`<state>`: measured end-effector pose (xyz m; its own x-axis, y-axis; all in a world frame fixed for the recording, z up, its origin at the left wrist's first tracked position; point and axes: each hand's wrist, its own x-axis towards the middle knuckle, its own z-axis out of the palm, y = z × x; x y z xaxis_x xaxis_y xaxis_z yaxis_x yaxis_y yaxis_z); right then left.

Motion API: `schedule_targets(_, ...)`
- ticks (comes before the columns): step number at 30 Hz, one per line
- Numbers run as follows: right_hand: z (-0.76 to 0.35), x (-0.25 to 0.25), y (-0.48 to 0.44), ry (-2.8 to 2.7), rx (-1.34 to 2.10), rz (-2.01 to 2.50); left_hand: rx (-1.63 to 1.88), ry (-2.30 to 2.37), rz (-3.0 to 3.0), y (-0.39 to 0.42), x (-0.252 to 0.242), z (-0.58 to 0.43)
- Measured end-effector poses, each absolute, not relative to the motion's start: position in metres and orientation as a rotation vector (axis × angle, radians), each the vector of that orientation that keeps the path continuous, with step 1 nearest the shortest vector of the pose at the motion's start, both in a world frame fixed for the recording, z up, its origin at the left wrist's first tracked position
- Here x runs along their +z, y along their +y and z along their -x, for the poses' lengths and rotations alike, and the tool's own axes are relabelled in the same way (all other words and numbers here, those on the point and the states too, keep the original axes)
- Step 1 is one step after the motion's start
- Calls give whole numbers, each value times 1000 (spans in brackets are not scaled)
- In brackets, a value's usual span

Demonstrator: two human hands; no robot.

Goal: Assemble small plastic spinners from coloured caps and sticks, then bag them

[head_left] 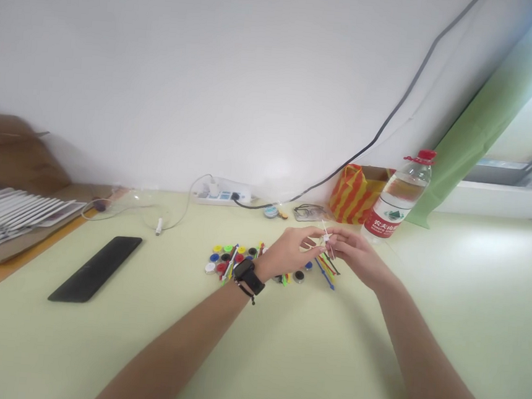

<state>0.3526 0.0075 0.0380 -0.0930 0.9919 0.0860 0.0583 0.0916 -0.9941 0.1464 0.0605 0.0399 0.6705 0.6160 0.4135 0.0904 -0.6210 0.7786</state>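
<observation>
Greenish table point(299, 357); white piece point(326, 237) between left grip point(289, 250) and right grip point(358, 256), both pinching it.

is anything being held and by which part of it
Yes: a small white piece, pinched near its middle between the fingertips of the left hand and right hand; its thin ends stick out. Fingers hide the exact grip.

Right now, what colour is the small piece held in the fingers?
The small piece is white; the head view shows it.
</observation>
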Motion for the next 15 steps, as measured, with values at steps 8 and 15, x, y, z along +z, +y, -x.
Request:
schedule_targets(8, -336, 35, 9, -1358, 1185, 1120, 1037, 480, -2130, 65, 40, -146)
schedule_targets(15, -334, 40, 4, -1457, 1190, 1104, 978, 494, -2162, 66, 40, -144)
